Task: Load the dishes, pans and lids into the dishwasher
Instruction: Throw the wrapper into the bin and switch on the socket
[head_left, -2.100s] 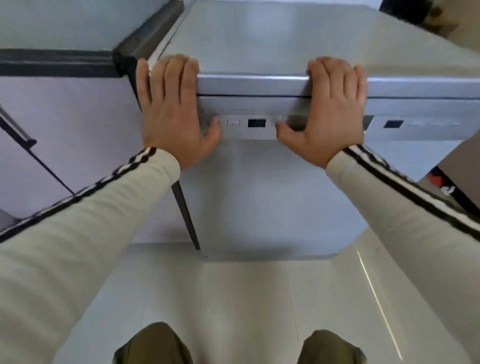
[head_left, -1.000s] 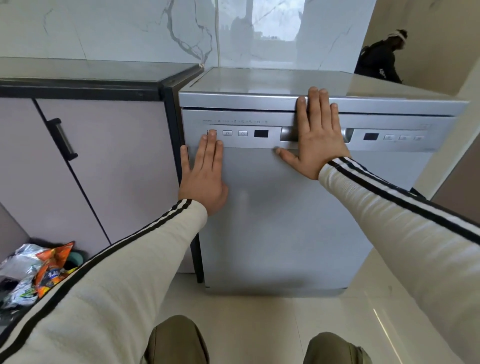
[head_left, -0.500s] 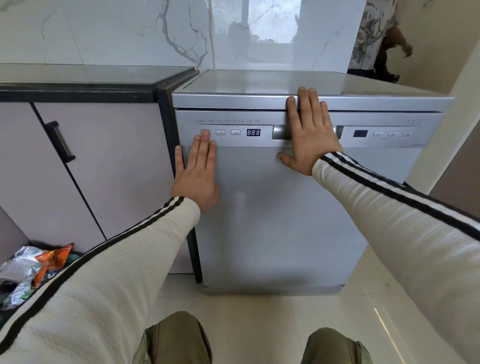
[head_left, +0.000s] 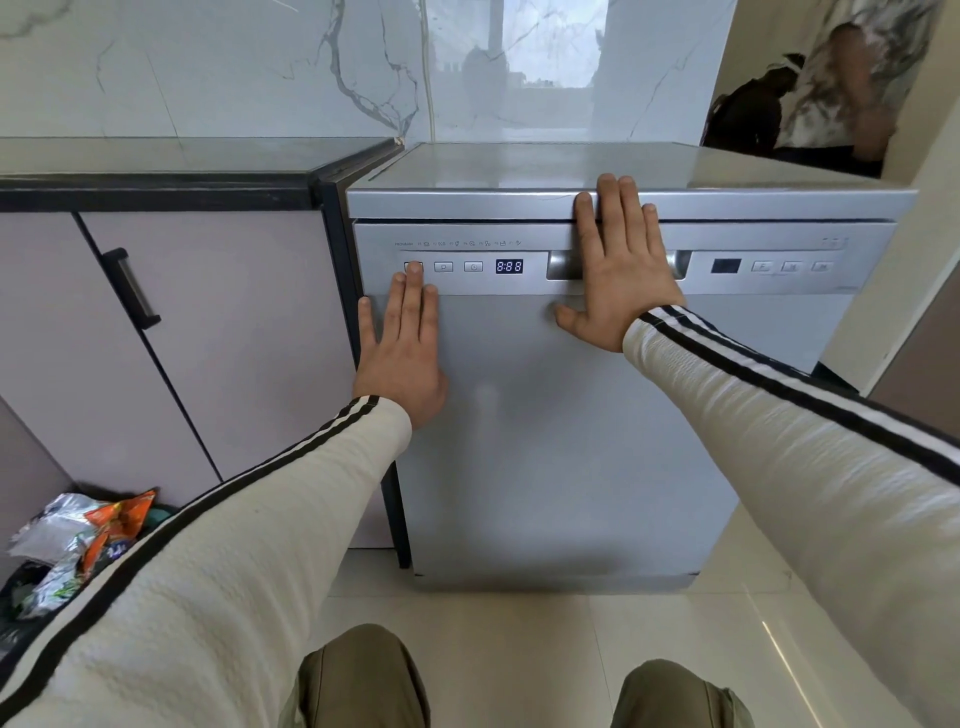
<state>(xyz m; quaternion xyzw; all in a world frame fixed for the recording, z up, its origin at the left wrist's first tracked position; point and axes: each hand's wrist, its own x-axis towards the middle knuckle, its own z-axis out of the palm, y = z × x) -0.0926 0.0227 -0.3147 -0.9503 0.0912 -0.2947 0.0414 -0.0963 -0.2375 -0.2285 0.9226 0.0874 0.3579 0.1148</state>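
A silver dishwasher (head_left: 571, 441) stands in front of me with its door closed. Its control strip shows a lit display (head_left: 509, 266) reading 8:88. My left hand (head_left: 405, 343) lies flat on the door, fingers apart, with the middle fingertip on the leftmost button (head_left: 414, 267). My right hand (head_left: 618, 270) is spread flat over the recessed door handle (head_left: 680, 264), its fingertips reaching the top edge. Neither hand holds anything. No dishes, pans or lids are in view.
A pale cabinet (head_left: 171, 338) with a black handle (head_left: 132, 288) stands to the left under a dark-edged counter. A bin bag with crumpled wrappers (head_left: 78, 540) sits on the floor at lower left. People stand in a doorway (head_left: 800, 104) at the far right.
Both hands came down from gripping the dishwasher's top edge to lying flat on its front. The display lit up about half a second ago. My view has pulled back and risen.
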